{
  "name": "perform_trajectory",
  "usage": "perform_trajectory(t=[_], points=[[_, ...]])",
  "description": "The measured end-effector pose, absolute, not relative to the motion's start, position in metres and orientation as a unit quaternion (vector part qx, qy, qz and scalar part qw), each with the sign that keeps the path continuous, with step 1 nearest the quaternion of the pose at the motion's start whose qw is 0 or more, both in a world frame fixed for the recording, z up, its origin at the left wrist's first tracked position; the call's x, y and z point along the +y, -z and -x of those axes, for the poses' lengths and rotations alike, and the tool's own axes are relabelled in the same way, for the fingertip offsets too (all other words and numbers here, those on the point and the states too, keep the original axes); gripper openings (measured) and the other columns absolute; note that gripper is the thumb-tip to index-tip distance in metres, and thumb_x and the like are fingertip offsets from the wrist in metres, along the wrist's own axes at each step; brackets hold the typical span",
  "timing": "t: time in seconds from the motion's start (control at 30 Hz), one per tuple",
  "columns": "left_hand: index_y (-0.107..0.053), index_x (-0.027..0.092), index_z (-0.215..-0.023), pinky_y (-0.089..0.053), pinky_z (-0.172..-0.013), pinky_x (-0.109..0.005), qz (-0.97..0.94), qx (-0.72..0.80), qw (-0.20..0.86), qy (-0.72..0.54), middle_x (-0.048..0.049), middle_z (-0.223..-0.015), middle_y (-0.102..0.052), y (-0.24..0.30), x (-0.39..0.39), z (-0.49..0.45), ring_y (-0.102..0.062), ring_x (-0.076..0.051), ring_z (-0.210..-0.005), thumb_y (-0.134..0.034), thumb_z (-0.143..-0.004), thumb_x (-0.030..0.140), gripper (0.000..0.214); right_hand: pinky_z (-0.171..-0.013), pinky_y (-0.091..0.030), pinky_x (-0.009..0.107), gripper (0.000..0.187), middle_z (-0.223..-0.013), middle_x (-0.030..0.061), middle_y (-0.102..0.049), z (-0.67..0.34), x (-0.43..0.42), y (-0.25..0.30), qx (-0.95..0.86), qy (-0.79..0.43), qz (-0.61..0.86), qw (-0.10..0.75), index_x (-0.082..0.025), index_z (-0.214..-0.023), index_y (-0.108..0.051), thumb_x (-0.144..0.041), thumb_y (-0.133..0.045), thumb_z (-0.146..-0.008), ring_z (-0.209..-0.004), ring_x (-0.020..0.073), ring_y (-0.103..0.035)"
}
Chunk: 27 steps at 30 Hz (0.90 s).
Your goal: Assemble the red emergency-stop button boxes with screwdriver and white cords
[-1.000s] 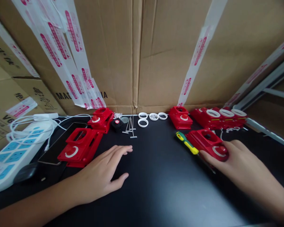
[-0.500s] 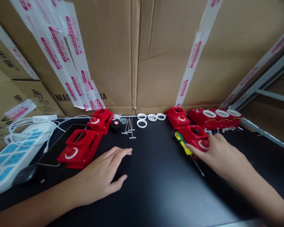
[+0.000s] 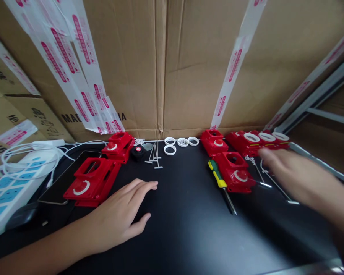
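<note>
My left hand (image 3: 123, 214) rests on the black table with its fingers stretched and thumb apart, holding nothing. Nearest to it is a red plastic housing (image 3: 103, 182) with a round opening and a white arc mark. My right hand (image 3: 292, 168) is smeared by motion above the right side, and its fingertips are too blurred to read. Just left of it lies another red housing (image 3: 237, 181), beside a green and yellow screwdriver (image 3: 218, 173). Metal T-shaped rods (image 3: 278, 183) lie under and beside the right hand.
White rings (image 3: 169, 150) and more T-shaped rods (image 3: 157, 158) lie at the back middle. Red housings with white rings (image 3: 266, 137) stand at the back right. On the left are a power strip (image 3: 31, 168), white cable, a phone (image 3: 60, 187) and a mouse (image 3: 22, 215). Cardboard boxes (image 3: 126, 57) wall the back.
My right hand has left the front red housing and moved right and slightly back, uncovering T-shaped rods. My left hand stays put. The view has shifted slightly.
</note>
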<state>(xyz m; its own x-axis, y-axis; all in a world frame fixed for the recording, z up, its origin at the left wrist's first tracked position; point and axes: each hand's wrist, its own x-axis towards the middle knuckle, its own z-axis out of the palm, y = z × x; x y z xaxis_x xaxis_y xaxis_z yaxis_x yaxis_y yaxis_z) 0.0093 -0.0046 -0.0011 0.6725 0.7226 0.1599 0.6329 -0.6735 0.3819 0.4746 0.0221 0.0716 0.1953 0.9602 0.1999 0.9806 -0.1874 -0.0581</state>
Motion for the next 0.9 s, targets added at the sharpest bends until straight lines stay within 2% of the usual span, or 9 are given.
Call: perform_trajectory(t=[0.07, 0.13, 0.2, 0.27, 0.47, 0.73, 0.9], points=[[-0.039, 0.028, -0.162, -0.064, -0.116, -0.055, -0.903, 0.376, 0.149, -0.145, -0.0144, -0.149, -0.067, 0.001, -0.005, -0.009, -0.071, -0.034, -0.138, -0.062, -0.103, 0.020, 0.063, -0.084, -0.056, 0.047, 0.080, -0.116, 0.0236, -0.083, -0.490, 0.047, -0.096, -0.608, 0.078, 0.786, 0.079, -0.014, -0.125, -0.080, -0.070, -0.024, -0.115, -0.107, 0.0390, -0.078], [-0.039, 0.028, -0.162, -0.063, -0.116, -0.055, -0.904, 0.376, 0.147, -0.141, -0.0143, -0.149, -0.066, 0.002, -0.005, -0.008, -0.071, -0.034, -0.138, -0.061, -0.104, 0.020, 0.062, -0.093, -0.057, 0.046, 0.069, -0.125, 0.0213, -0.081, -0.503, 0.079, -0.106, -0.597, 0.109, 0.791, 0.079, -0.014, -0.131, -0.078, -0.063, -0.031, -0.118, -0.116, 0.0352, -0.076], [-0.040, 0.028, -0.162, -0.063, -0.116, -0.054, -0.905, 0.376, 0.140, -0.140, -0.0139, -0.149, -0.066, 0.003, -0.005, -0.007, -0.071, -0.033, -0.138, -0.061, -0.104, 0.020, 0.062, -0.103, -0.061, 0.050, 0.041, -0.131, 0.0134, -0.077, -0.512, 0.109, -0.099, -0.578, 0.144, 0.799, 0.081, -0.017, -0.132, -0.075, -0.051, -0.062, -0.113, -0.117, 0.0273, -0.075], [-0.041, 0.028, -0.162, -0.064, -0.116, -0.052, -0.906, 0.375, 0.133, -0.142, -0.0136, -0.149, -0.067, 0.005, -0.005, -0.006, -0.071, -0.032, -0.137, -0.060, -0.104, 0.019, 0.062, -0.104, -0.064, 0.051, 0.039, -0.141, 0.0125, -0.073, -0.516, 0.131, -0.079, -0.576, 0.173, 0.795, 0.081, -0.018, -0.138, -0.072, -0.043, -0.074, -0.108, -0.122, 0.0280, -0.074], [-0.046, 0.027, -0.162, -0.066, -0.112, -0.048, -0.909, 0.368, 0.115, -0.157, -0.0124, -0.146, -0.068, 0.006, -0.004, -0.006, -0.073, -0.031, -0.133, -0.061, -0.102, 0.019, 0.062, -0.107, -0.063, 0.054, 0.045, -0.148, 0.0142, -0.069, -0.521, 0.139, -0.019, -0.581, 0.216, 0.783, 0.045, -0.018, -0.145, -0.069, -0.043, -0.075, -0.107, -0.128, 0.0307, -0.072], [-0.050, 0.025, -0.160, -0.065, -0.112, -0.046, -0.911, 0.359, 0.110, -0.169, -0.0119, -0.145, -0.070, 0.004, -0.003, -0.007, -0.074, -0.030, -0.132, -0.063, -0.101, 0.018, 0.062, -0.114, -0.058, 0.060, 0.050, -0.154, 0.0144, -0.066, -0.524, 0.129, -0.028, -0.592, 0.195, 0.782, 0.002, -0.021, -0.149, -0.067, -0.048, -0.073, -0.108, -0.136, 0.0336, -0.068], [-0.048, 0.024, -0.160, -0.066, -0.112, -0.047, -0.916, 0.353, 0.107, -0.161, -0.0130, -0.145, -0.069, 0.003, -0.003, -0.006, -0.073, -0.031, -0.133, -0.062, -0.102, 0.018, 0.060, -0.105, -0.064, 0.054, 0.050, -0.146, 0.0138, -0.070, -0.524, 0.126, -0.028, -0.618, 0.147, 0.772, 0.025, -0.020, -0.148, -0.066, -0.048, -0.073, -0.108, -0.124, 0.0301, -0.073]])
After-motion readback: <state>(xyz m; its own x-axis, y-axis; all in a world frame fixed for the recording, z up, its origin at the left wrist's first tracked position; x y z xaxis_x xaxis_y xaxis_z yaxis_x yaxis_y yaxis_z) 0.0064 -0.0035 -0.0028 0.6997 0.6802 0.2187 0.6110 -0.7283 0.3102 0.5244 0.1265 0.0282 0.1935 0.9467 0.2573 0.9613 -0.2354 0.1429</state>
